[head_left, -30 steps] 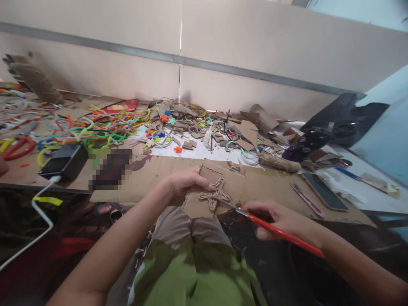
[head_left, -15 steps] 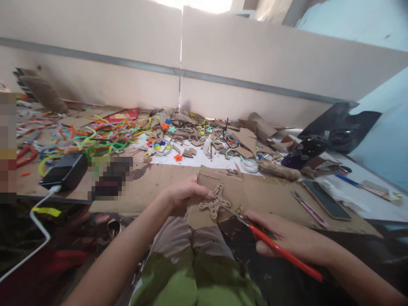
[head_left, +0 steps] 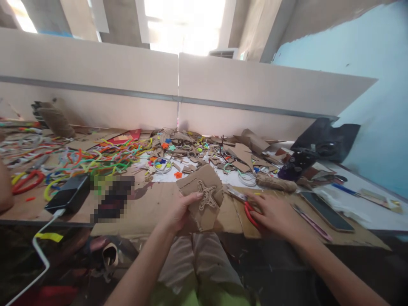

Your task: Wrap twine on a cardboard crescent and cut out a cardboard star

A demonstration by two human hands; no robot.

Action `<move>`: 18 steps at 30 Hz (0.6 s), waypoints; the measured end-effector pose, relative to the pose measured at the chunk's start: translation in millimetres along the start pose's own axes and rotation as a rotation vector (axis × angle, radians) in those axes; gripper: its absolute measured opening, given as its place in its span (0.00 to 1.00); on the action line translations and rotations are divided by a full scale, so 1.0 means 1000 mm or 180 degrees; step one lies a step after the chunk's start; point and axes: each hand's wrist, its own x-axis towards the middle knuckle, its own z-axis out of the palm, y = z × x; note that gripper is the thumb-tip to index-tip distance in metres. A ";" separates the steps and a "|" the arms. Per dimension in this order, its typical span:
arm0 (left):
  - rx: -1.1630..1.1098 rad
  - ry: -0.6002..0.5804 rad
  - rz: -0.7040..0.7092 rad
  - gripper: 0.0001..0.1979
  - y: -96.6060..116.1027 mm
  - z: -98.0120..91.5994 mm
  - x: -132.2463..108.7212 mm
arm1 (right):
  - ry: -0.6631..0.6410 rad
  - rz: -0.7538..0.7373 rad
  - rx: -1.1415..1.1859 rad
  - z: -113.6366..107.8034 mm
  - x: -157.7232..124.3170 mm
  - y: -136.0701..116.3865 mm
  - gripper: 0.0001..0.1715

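Observation:
My left hand (head_left: 182, 209) grips a piece of brown cardboard (head_left: 191, 182) at its left edge, the thumb on its face. A star shape of twisted cord (head_left: 206, 196) lies on that cardboard. The piece is tilted up above the table's front edge. My right hand (head_left: 269, 212) is just to the right, its fingers round the red handles of the scissors (head_left: 251, 213). The metal blades point up and left, close beside the cardboard and apart from the star. Part of the handles is hidden under the hand.
A large cardboard sheet (head_left: 149, 204) covers the table front. A phone (head_left: 328, 211) and a pink cutter (head_left: 311, 222) lie at right. Coloured pipe cleaners (head_left: 117, 157), a black power bank (head_left: 72, 193) and another person's arm (head_left: 4, 178) are at left. Cardboard scraps (head_left: 244, 156) lie behind.
My left hand has raised and turned the cardboard with the star. The scissors have moved off the star, and now lie low by the sheet under my right hand. The view has tilted up.

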 end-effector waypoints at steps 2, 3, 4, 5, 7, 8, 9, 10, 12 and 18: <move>-0.0023 0.0030 0.0058 0.25 -0.005 0.003 0.000 | 0.0215 -0.0017 0.0088 -0.004 -0.001 -0.012 0.29; -0.0017 0.0034 0.0077 0.25 -0.007 0.005 0.000 | 0.0332 -0.0071 0.0372 -0.007 -0.003 -0.020 0.28; -0.0004 0.0038 0.0094 0.26 -0.009 0.007 0.000 | 0.0432 -0.0147 0.0808 -0.010 -0.004 -0.028 0.27; 0.0013 0.0037 0.0110 0.27 -0.011 0.009 -0.001 | 0.0449 -0.0248 0.1357 -0.013 -0.004 -0.037 0.28; 0.0025 0.0056 0.0174 0.28 -0.015 0.013 -0.002 | 0.0305 -0.0399 0.2425 -0.014 -0.002 -0.054 0.28; 0.0029 0.0069 0.0237 0.29 -0.017 0.014 -0.002 | 0.0241 -0.0458 0.2788 -0.012 0.000 -0.062 0.27; 0.0033 0.0086 0.0318 0.29 -0.019 0.016 -0.003 | 0.0216 -0.0485 0.3026 -0.009 0.003 -0.069 0.25; 0.0042 0.0099 0.0412 0.30 -0.020 0.017 -0.004 | 0.0217 -0.0499 0.3182 -0.005 0.007 -0.075 0.23; 0.0075 0.0104 0.0611 0.31 -0.021 0.019 -0.005 | 0.0363 -0.0486 0.3282 0.002 0.011 -0.085 0.18; -0.0020 0.0059 0.0916 0.33 -0.022 0.026 -0.010 | 0.1777 -0.0616 0.2109 0.011 0.005 -0.104 0.14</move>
